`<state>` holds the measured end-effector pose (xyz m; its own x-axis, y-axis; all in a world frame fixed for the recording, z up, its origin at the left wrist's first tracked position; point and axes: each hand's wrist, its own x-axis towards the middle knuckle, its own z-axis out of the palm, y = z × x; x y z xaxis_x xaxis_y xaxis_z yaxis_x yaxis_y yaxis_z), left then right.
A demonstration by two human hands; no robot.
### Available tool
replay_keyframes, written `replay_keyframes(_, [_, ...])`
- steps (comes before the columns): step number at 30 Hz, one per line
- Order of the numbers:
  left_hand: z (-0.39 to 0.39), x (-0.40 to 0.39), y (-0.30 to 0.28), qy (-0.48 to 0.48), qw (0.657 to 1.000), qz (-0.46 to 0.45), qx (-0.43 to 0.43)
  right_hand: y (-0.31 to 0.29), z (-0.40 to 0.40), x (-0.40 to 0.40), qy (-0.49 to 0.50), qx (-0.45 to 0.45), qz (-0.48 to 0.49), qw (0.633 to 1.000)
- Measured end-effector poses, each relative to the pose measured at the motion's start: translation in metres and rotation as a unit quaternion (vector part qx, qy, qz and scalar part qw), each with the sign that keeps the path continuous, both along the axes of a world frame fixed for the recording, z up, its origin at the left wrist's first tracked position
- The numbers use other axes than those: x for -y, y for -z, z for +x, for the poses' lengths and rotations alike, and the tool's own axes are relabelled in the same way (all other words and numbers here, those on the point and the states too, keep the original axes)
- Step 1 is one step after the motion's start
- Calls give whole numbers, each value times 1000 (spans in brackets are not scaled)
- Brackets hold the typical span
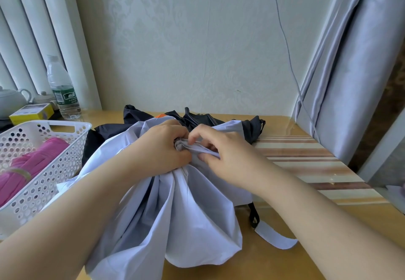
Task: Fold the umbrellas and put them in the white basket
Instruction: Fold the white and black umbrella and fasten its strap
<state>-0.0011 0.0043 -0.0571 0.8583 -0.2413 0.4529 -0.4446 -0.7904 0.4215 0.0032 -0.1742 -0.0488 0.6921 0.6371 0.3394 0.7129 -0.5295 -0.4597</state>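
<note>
Both forearms reach in from the near edge to the pale lilac umbrella [175, 203], which lies slack on the table [306, 225] in the middle. The left hand [162, 148] grips the gathered canopy in a fist, apparently to keep the pleats bunched, while the right hand [225, 154] pinches one fold, thumb under, fingers over, likely to lay it flat. A black umbrella [197, 117] waits just beyond. At left, the white basket [72, 148] holds a pink umbrella [32, 161], folded.
</note>
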Motion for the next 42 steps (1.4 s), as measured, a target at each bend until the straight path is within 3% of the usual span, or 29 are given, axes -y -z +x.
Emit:
replay_keyframes(4, [-1, 2, 0, -4, 1000, 0, -9, -5, 2, -4, -10, -103, 42, 994])
replay_keyframes(9, [-3, 5, -2, -3, 1000, -4, 9, -5, 3, -7, -3, -137, 55, 989])
replay_keyframes(14, [-5, 4, -5, -13, 1000, 11, -13, -1, 2, -6, 26, -132, -37, 990])
replay_keyframes(18, [-4, 3, -7, -22, 999, 21, -37, -5, 2, 5, 54, -66, -39, 996])
replay_keyframes(23, [-6, 1, -10, -31, 999, 18, -37, 3, 2, 14, 56, -88, 84, 991])
replay_keyframes(26, [-8, -1, -11, -17, 999, 25, -43, 7, 5, 14, 64, -107, 91, 988])
replay_keyframes(29, [-10, -5, -15, 18, 996, 26, -79, 8, 11, 17, 84, -142, 158, 974])
replay_keyframes(34, [-6, -5, -13, 34, 996, 21, -79, 14, 9, 19, 154, -55, 136, 977])
replay_keyframes(37, [-3, -8, -10, 5, 999, 9, -44, 14, -6, 37, 187, 34, 223, 956])
replay_keyframes(39, [-1, -14, -8, -11, 1000, 8, -25, 16, -15, 61, 278, -9, 237, 931])
replay_keyframes(42, [1, -19, -9, -27, 999, 15, -26, 28, -20, 87, 341, -277, 152, 885])
